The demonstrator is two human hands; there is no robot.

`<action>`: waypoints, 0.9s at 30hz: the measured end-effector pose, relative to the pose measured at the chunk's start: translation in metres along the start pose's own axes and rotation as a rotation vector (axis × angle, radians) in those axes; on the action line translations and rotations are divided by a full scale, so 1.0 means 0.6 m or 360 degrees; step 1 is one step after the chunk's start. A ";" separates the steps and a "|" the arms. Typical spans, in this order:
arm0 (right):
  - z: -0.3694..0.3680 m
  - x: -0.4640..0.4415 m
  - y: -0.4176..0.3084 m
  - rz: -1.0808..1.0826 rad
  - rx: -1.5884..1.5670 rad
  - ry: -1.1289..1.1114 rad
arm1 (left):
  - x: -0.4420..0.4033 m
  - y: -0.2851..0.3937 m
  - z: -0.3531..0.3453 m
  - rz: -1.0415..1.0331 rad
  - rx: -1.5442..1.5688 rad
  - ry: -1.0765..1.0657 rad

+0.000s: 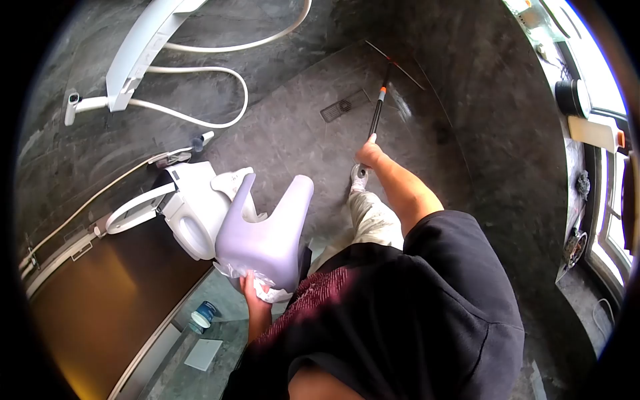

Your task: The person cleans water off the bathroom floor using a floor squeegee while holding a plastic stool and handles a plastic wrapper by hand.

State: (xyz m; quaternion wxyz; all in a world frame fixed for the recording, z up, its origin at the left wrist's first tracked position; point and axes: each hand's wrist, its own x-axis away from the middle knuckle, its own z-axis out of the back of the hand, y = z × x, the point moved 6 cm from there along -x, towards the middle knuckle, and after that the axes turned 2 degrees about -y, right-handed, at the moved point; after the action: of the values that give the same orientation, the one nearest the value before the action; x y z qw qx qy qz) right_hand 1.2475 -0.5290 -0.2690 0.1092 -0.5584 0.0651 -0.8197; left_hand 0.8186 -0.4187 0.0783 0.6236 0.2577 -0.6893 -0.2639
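On the dark grey floor (300, 143), a squeegee (380, 103) points away from the person, its long pole slanting past the drain grate (332, 113) to a thin crosswise blade, with the right hand (369, 153) curled around its near end. The left hand (256, 287) grips a lilac stool (263, 243) and crumpled white plastic (273, 294), the stool tipped over, two legs pointing forward.
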 end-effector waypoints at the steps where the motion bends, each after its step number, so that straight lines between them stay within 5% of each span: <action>1: 0.018 0.044 0.003 0.0004 -0.0005 -0.0066 | 0.009 -0.013 0.006 -0.0010 0.0013 0.0000; 3: -0.005 0.118 -0.034 0.0257 0.1643 -0.0745 | -0.007 0.010 0.032 0.0001 0.0004 -0.0054; 6: -0.023 0.089 0.029 0.0585 0.1685 -0.0429 | 0.020 -0.020 0.035 -0.0082 0.0099 -0.0029; 9: 0.009 0.124 0.060 -0.0037 -0.0082 0.0001 | 0.001 -0.017 0.083 -0.0156 0.0030 -0.0109; 11: 0.101 0.241 0.083 0.0018 -0.0439 0.0300 | 0.034 -0.049 0.096 -0.0258 -0.0050 -0.0183; 15: 0.167 0.341 0.124 0.0187 -0.1004 0.0164 | 0.088 -0.108 0.123 -0.0131 0.0244 -0.0054; 18: 0.144 0.293 0.130 0.0058 -0.0997 0.0276 | 0.116 -0.120 0.162 -0.0127 0.0290 0.0313; 21: 0.098 0.140 0.184 0.0091 -0.0607 0.0216 | 0.163 -0.173 0.214 -0.0118 0.0206 0.0294; 23: 0.070 0.271 0.077 -0.0143 -0.0808 0.0102 | 0.174 -0.178 0.248 -0.0040 0.0244 0.0501; 27: 0.059 0.297 0.095 0.0222 -0.1065 0.0151 | 0.255 -0.229 0.265 -0.0100 0.0371 0.0614</action>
State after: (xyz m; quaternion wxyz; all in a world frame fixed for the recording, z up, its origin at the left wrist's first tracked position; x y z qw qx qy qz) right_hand 1.2234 -0.6284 -0.1085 -0.0275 -0.5187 0.3735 -0.7685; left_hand 0.6503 -0.6164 0.0818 0.7013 0.3950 -0.5748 -0.1475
